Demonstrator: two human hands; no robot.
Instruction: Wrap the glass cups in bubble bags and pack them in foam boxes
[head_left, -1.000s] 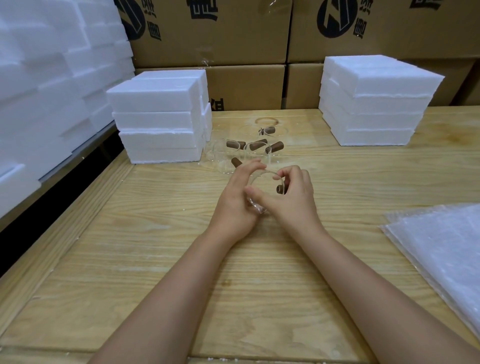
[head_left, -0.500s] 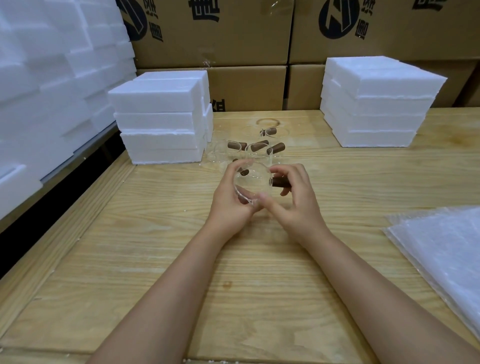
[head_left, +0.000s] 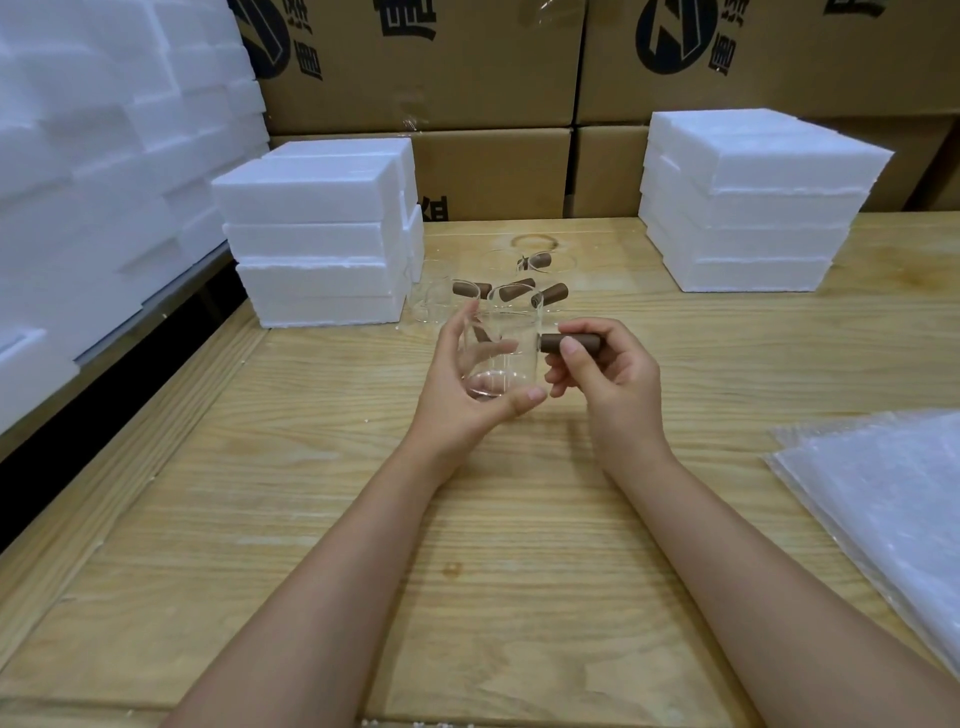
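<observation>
A clear glass cup with a brown wooden side handle is held upright above the wooden table. My left hand cups its base and left wall. My right hand pinches the brown handle, which sticks out to the right. Behind it, several more glass cups with brown handles stand grouped on the table. A stack of bubble bags lies at the right edge. White foam boxes are stacked at the back left and back right.
The wooden table runs to a raised front edge. A wall of foam boxes fills the left side beyond a dark gap. Cardboard cartons line the back.
The cup has been turned from tilted on its side to upright and raised. My right hand has shifted from the cup's rim to its brown handle.
</observation>
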